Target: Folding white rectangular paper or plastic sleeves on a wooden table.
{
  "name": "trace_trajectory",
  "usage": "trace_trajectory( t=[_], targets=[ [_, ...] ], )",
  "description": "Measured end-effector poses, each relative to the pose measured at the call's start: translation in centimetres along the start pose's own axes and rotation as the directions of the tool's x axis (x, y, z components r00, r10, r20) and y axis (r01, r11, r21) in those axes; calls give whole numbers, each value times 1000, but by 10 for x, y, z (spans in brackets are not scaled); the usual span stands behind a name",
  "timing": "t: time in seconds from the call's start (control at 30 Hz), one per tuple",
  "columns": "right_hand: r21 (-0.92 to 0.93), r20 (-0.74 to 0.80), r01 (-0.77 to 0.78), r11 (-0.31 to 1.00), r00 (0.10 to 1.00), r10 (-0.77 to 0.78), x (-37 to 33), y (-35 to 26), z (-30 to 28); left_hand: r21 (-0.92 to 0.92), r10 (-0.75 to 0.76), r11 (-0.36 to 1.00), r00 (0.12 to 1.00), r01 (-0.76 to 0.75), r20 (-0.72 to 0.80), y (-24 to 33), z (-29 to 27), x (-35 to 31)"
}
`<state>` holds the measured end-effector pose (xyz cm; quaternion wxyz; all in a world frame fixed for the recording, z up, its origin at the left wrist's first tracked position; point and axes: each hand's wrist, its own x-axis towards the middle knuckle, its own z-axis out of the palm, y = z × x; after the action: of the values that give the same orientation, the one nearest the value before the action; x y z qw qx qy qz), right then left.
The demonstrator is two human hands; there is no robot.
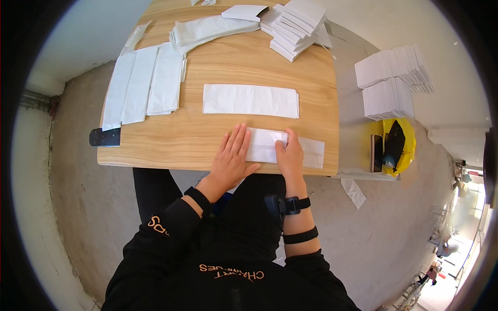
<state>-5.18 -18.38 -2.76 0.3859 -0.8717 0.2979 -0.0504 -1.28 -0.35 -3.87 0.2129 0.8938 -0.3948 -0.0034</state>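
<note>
A white paper strip (310,151) lies along the near edge of the wooden table (171,142). My left hand (232,157) rests flat on its left end, fingers spread. My right hand (289,154) presses on the middle of the strip, where a flap of paper is folded over; the fingers are bent onto the fold. A second flat white paper strip (250,100) lies farther back in the middle of the table, untouched.
Long white sheets (140,85) lie side by side at the left. Piles of folded white paper (295,26) sit at the far edge. On a grey surface to the right are stacks of white paper (391,78), a yellow bag (407,147) and a phone (377,153).
</note>
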Motion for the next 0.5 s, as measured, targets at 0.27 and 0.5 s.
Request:
trace_trajectory(
  t=[0.27,0.5],
  targets=[
    [39,-82,81,996,994,-78,1,21,-13,54,-4,999,999,2,41,1,1,3],
    [-73,74,340,937,939,-335,-9,9,-36,35,1,999,1000,-2,27,0,-1,3]
  ],
)
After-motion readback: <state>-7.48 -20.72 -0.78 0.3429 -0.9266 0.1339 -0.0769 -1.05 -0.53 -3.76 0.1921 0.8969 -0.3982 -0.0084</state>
